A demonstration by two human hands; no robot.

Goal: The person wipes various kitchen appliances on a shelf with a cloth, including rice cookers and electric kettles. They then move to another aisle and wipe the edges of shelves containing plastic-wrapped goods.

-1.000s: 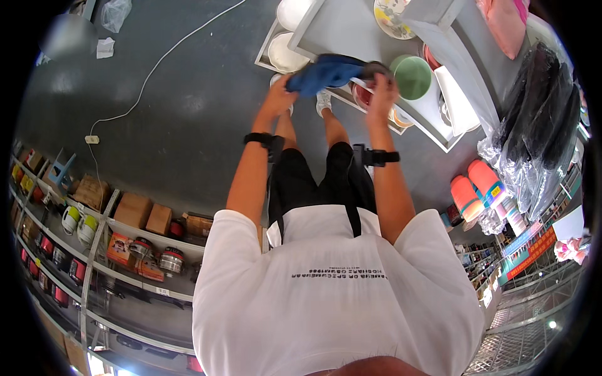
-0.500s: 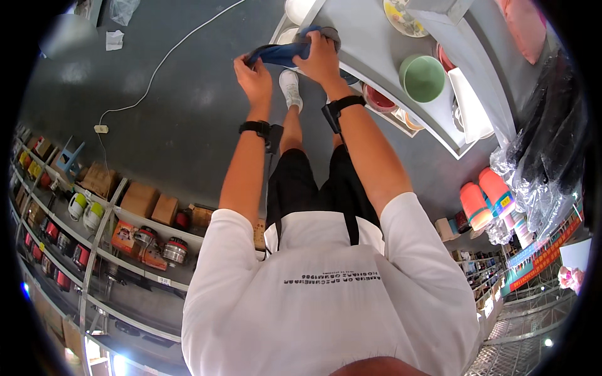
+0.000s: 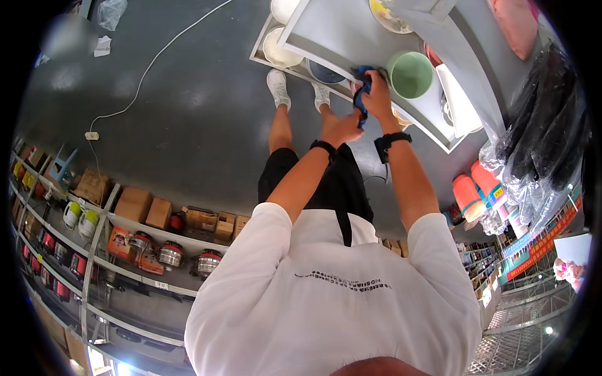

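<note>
The blue cloth [image 3: 362,94], in the upper middle of the frame at the edge of the grey shelf [image 3: 338,37], looks soft, light and limp, best gripped by a bunched fold. The right hand [image 3: 378,94] clamps its upper end beside the green bowl [image 3: 410,74], and the left hand [image 3: 343,127] pinches its hanging lower end just below.

Single head-worn fisheye view, looking steeply down the person's own body.

Lens sits above the white shirt [image 3: 332,301], which fills the lower frame at close range; forearms extend upward to the grey shelf [image 3: 338,31] at top. Grey floor [image 3: 188,113] lies beyond, well apart. Straight edges bow toward the dark circular rim. No second view supplied.
</note>
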